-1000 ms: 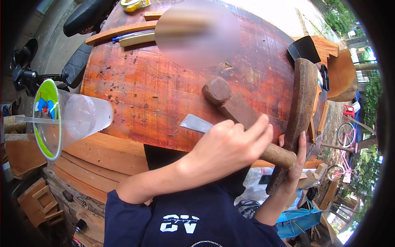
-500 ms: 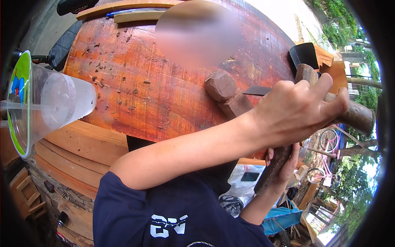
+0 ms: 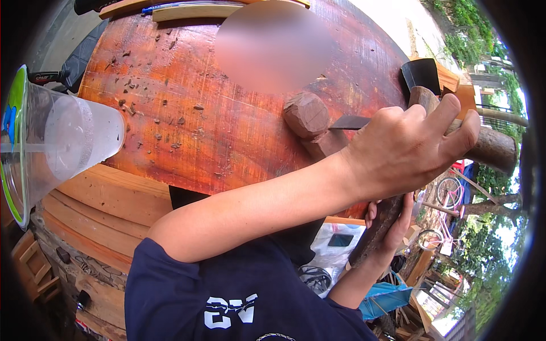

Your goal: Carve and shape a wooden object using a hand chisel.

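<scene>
A dark brown wooden piece with a rounded, faceted end (image 3: 307, 115) lies on the red-brown wooden table (image 3: 187, 153). My left hand (image 3: 406, 145) is closed round a chisel; its flat metal blade (image 3: 350, 123) points left, its tip at the narrow part beside the rounded end. The chisel's handle is hidden by the fingers. Lower down, my right hand (image 3: 398, 227) grips the dark handle of a wooden mallet (image 3: 492, 149). The mallet's rough log head shows behind and to the right of my left hand, which partly covers it.
A clear plastic cup (image 3: 85, 128) with a straw is at the left. Wood chips (image 3: 181, 120) litter the tabletop. Wooden strips and a blue pen (image 3: 170, 8) lie at the far edge. A black blade-like tool (image 3: 421, 77) rests far right. A blurred patch covers part of the table.
The chisel blade has turned slightly, showing more of its flat face against the wooden piece. My view has shifted a little. Both hands keep their hold.
</scene>
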A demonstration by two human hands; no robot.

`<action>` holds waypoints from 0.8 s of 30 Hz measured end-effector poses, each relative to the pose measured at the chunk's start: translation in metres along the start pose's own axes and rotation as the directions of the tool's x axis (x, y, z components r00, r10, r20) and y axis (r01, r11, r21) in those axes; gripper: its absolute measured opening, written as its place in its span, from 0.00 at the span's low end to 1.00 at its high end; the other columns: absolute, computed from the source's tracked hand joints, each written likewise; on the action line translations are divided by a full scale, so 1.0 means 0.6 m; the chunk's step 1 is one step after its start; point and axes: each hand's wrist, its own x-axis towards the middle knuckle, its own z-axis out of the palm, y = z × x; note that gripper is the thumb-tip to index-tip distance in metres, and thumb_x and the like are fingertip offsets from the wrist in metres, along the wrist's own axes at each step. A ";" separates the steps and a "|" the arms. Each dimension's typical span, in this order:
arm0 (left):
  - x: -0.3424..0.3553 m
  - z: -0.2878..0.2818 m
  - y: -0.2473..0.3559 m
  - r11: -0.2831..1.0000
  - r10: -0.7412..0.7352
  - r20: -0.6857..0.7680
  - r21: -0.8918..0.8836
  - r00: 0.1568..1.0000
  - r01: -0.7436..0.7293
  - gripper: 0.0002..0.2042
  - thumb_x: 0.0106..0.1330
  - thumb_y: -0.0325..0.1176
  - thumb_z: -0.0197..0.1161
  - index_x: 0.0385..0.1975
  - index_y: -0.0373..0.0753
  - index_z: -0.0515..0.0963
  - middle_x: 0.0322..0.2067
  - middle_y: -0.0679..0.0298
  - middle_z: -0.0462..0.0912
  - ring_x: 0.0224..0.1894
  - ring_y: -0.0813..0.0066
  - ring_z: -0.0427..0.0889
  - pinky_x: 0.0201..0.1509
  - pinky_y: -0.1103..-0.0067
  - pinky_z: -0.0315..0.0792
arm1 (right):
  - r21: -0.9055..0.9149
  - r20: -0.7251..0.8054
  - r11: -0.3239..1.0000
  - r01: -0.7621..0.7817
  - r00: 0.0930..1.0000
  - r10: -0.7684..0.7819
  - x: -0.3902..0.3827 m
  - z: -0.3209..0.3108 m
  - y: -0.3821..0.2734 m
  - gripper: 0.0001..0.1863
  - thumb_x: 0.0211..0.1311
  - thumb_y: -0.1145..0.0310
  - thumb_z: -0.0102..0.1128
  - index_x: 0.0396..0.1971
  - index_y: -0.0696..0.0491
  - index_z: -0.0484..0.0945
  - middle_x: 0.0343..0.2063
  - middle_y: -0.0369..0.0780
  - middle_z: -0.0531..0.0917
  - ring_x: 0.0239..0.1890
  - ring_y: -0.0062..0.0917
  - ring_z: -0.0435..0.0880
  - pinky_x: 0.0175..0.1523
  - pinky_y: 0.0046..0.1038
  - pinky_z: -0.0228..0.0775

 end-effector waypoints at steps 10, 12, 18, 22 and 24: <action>0.002 -0.004 0.008 0.999 0.007 -0.022 0.039 1.000 -0.006 0.21 0.64 0.35 0.61 0.55 0.36 0.68 0.36 0.60 0.73 0.19 0.74 0.77 0.14 0.78 0.70 | -0.030 0.009 0.998 0.049 0.999 -0.049 -0.002 0.011 0.001 0.25 0.79 0.44 0.43 0.46 0.54 0.73 0.26 0.40 0.78 0.17 0.24 0.75 0.17 0.21 0.68; 0.003 -0.003 0.007 0.999 0.009 -0.035 0.039 0.999 -0.008 0.20 0.64 0.34 0.61 0.54 0.37 0.68 0.36 0.59 0.73 0.19 0.73 0.77 0.14 0.79 0.70 | -0.036 0.022 0.999 0.035 0.999 -0.034 -0.001 0.006 0.002 0.25 0.79 0.44 0.43 0.46 0.54 0.73 0.25 0.40 0.78 0.17 0.24 0.75 0.17 0.21 0.68; 0.004 -0.003 0.005 0.999 0.012 -0.034 0.036 0.999 -0.010 0.22 0.63 0.34 0.62 0.56 0.39 0.66 0.36 0.57 0.73 0.20 0.72 0.78 0.14 0.78 0.72 | -0.058 0.039 0.997 0.053 0.998 -0.051 0.000 0.004 0.002 0.25 0.79 0.44 0.43 0.46 0.54 0.73 0.26 0.41 0.79 0.17 0.24 0.75 0.17 0.21 0.68; 0.003 -0.003 0.001 0.997 0.038 -0.049 0.068 0.998 -0.035 0.22 0.64 0.34 0.62 0.57 0.42 0.65 0.36 0.57 0.73 0.21 0.71 0.79 0.13 0.78 0.72 | -0.027 0.001 0.999 0.045 0.999 -0.045 -0.001 0.007 0.003 0.23 0.79 0.46 0.45 0.46 0.53 0.73 0.28 0.41 0.80 0.17 0.23 0.76 0.17 0.21 0.68; 0.003 -0.002 -0.002 1.000 -0.018 -0.047 0.025 0.999 0.019 0.22 0.66 0.34 0.61 0.58 0.44 0.65 0.37 0.56 0.73 0.22 0.71 0.81 0.13 0.78 0.72 | -0.043 -0.017 0.997 0.071 0.997 -0.072 -0.003 0.013 0.003 0.22 0.79 0.47 0.47 0.47 0.53 0.73 0.29 0.41 0.80 0.18 0.22 0.76 0.18 0.20 0.69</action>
